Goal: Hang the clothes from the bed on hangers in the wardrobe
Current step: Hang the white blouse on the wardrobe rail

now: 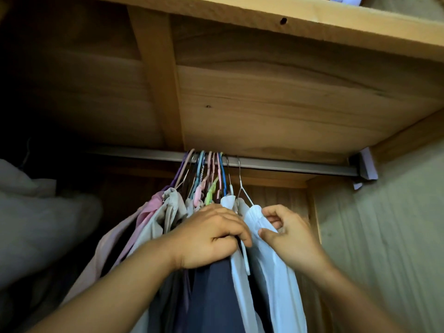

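A grey metal rail (288,165) runs across the wardrobe under a wooden shelf. Several coloured hangers (206,174) crowd together on it, carrying pink, beige and dark blue clothes. At the right end of the bunch a white shirt (276,272) hangs on a white wire hanger (242,188). My left hand (209,236) grips the bunched clothes just left of the shirt, fingers curled over the fabric. My right hand (286,231) pinches the white shirt near its collar between thumb and fingers.
The wooden shelf (276,92) sits low over the rail. The wardrobe's right side wall (384,236) stands close to my right hand, with bare rail between. Pale bedding (36,212) is piled in the dark at the left.
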A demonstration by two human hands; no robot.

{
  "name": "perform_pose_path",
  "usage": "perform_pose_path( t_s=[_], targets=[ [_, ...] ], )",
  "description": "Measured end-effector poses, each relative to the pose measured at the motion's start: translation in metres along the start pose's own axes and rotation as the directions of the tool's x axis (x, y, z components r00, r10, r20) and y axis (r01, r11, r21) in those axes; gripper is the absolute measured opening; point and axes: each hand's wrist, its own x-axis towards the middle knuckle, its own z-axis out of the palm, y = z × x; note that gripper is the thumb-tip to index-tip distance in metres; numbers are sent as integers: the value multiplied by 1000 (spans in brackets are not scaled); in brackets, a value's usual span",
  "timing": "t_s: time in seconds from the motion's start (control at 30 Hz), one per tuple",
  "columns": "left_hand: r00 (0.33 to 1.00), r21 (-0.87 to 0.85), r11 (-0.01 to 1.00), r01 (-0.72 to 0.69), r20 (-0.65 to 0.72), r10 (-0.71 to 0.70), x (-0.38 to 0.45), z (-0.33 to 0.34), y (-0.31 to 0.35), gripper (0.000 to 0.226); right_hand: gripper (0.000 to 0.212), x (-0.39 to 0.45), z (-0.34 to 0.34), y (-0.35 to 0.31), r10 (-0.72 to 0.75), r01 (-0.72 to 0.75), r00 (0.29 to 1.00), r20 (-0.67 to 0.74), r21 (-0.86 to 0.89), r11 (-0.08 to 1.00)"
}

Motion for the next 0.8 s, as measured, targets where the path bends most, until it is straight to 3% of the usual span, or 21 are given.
perform_pose_path(
  t_s=[0.13, 0.27, 0.43, 0.67, 0.8],
  targets=[
    [998, -28, 999, -16, -63, 14, -10, 4, -9, 44, 33, 2, 12, -4, 79, -75, 997, -18, 175, 982],
    [997, -40, 999, -25, -77, 21, -11, 3, -11, 45, 44, 9, 17, -14, 179, -227, 971, 157, 383, 895],
    [996, -48, 999, -25, -90, 20, -13, 4, -16, 49, 66, 18, 20, -21, 224, -314, 934, 280, 338, 887],
    [992, -57, 998, -42, -124, 34, -19, 7, -23, 50, 66, 12, 13, -11, 209, -260, 962, 178, 349, 900],
    [990, -61, 997, -49, -139, 40, -21, 7, -24, 51, 71, 10, -4, -4, 219, -279, 953, 209, 326, 903]
  ],
)
